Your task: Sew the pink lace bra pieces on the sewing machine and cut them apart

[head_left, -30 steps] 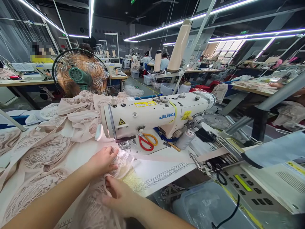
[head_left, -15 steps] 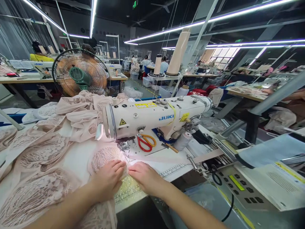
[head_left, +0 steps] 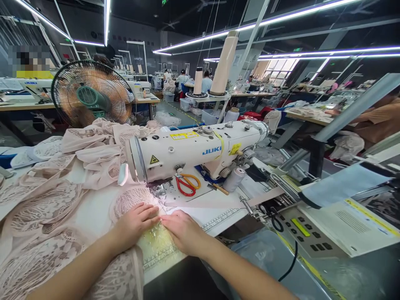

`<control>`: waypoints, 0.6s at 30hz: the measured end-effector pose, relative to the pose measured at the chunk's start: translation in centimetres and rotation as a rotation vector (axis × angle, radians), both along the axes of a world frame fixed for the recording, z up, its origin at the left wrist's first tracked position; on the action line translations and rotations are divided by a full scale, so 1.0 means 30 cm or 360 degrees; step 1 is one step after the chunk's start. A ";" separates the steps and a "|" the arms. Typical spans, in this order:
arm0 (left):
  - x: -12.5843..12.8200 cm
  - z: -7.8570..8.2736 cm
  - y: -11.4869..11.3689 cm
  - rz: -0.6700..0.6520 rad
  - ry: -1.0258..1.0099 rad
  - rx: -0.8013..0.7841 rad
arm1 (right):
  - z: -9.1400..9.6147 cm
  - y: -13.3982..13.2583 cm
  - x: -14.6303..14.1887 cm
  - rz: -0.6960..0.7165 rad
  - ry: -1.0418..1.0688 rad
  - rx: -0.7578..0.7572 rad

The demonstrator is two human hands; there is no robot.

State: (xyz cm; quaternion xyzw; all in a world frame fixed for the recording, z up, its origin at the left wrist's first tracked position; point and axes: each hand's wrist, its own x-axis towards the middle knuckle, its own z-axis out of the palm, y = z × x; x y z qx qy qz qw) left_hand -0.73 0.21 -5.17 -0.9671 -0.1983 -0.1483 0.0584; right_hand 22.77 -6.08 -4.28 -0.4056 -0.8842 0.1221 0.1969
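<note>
A pale pink lace bra (head_left: 129, 200) lies on the white machine bed, its cup edge running under the needle area of a white JUKI sewing machine (head_left: 187, 150). My left hand (head_left: 134, 225) rests over the near side of the cup, fingers together and gripping the lace edge. Against its fingertips, my right hand (head_left: 184, 233) pinches the same edge between thumb and forefinger. Both sit just in front of the presser foot, which is partly hidden in glare. A narrow pink band (head_left: 215, 203) runs from the needle area to a metal guide (head_left: 248, 208) at the right.
Red-and-orange-handled scissors (head_left: 186, 184), a wooden-handled brush (head_left: 220, 188) and a grey thread spool (head_left: 235, 180) sit behind the bed. More lace pieces (head_left: 46, 204) heap at left. A control box (head_left: 312, 233) stands right. Behind are a fan (head_left: 93, 93) and other people.
The view has turned slightly right, so the machine appears farther left. My hands have come closer together, their fingertips now almost touching at the lace edge.
</note>
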 end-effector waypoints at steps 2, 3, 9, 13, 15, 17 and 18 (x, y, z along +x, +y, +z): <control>0.000 0.017 0.017 -0.0015 0.0003 -0.0020 | 0.002 0.011 -0.017 -0.0025 0.0055 0.0011; 0.000 0.025 0.024 -0.0024 0.0002 -0.0019 | 0.002 0.017 -0.024 -0.0035 0.0080 0.0019; -0.005 0.048 0.072 -0.0063 -0.0042 0.0057 | -0.006 0.055 -0.059 -0.0056 0.0121 0.0039; -0.005 0.065 0.099 -0.0109 -0.0058 0.0112 | 0.002 0.074 -0.083 -0.0148 0.0067 0.0035; -0.003 0.075 0.106 -0.0115 -0.0072 0.0124 | 0.005 0.082 -0.094 -0.0185 0.0050 0.0026; -0.001 0.083 0.110 -0.0112 -0.0065 0.0116 | 0.004 0.088 -0.104 -0.0226 0.0038 0.0024; 0.000 0.086 0.112 -0.0113 -0.0053 0.0107 | 0.002 0.090 -0.109 -0.0248 0.0035 0.0026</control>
